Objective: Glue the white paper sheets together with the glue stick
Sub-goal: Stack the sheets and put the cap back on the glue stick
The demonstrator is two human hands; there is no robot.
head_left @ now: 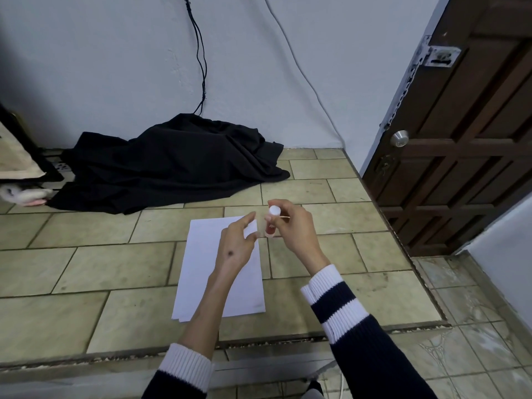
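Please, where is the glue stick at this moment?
In the head view, the glue stick is held upright in the right hand, above the tiled floor, just right of the white paper sheets and the open left hand.

The white paper sheets (201,272) lie flat on the tiled floor as a neat stack, long side running from 6 to 12 o'clock, with the edges of the lower sheets peeking out at the near left corner. The glue stick (271,221) is a small tube with a white cap at the top and a reddish body, held upright in the air just off the stack's far right corner, toward 1 o'clock, above the floor.
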